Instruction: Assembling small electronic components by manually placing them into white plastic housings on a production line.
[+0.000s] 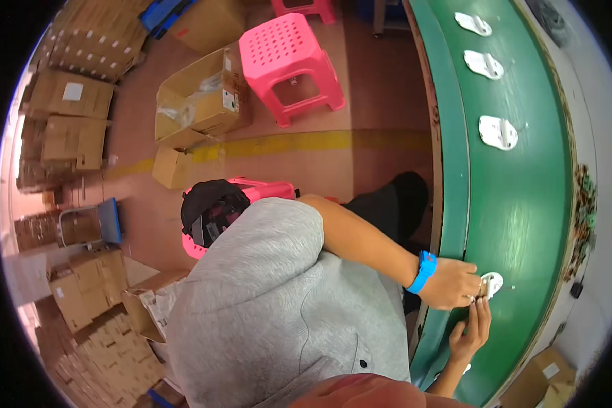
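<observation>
On the green work surface (523, 224), a small white rounded plastic part (495, 280) lies between my two hands. My left hand (447, 282), with a blue wristband (425, 270), has its fingers closed at the near side of this part, where a small brownish patch shows. From the lower edge comes my right hand (478, 330), its fingers stretched out and their tips touching the part beside the left fingertips. Its thumb stands apart. What lies right under the fingertips is partly hidden. A thin pin or wire sticks out from the part's far side.
Further white parts (498, 132) lie spaced along the surface toward the top, and one is partly hidden by my right forearm. Small brown and green bits (583, 217) line the far edge. Behind are a pink stool (282, 44), an opened carton (217, 122) and stacked boxes (71, 122).
</observation>
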`<state>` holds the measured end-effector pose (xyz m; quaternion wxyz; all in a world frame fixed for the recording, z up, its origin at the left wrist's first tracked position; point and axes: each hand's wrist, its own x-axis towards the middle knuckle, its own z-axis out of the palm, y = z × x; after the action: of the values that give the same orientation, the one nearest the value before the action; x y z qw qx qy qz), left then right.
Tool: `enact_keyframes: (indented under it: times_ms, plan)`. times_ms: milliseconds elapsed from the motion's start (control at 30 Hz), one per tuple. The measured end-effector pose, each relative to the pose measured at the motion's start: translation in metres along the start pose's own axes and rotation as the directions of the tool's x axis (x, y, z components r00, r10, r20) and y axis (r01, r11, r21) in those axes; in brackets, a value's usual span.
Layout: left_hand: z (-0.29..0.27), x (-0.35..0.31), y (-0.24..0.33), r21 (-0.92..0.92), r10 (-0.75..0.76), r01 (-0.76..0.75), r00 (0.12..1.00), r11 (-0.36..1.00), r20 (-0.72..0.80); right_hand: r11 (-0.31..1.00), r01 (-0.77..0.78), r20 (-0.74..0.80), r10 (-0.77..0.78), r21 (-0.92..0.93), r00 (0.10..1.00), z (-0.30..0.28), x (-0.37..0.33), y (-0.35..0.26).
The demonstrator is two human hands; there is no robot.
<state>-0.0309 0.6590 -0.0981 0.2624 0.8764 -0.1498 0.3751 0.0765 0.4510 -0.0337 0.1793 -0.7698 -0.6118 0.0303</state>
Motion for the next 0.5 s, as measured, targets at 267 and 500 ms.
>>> enact_keyframes:
  times_ms: [267,500]
  plan:
    - [-0.006,-0.003,0.012,-0.016,-0.006,0.006,1.0,1.0,0.012,0.991,0.084,-0.021,-0.087,-0.101,0.996,0.001,-0.02,0.006]
    - [0.017,-0.008,0.031,0.071,-0.078,0.077,0.997,0.995,0.013,0.969,0.089,-0.041,-0.101,-0.23,0.994,0.006,-0.025,0.009]
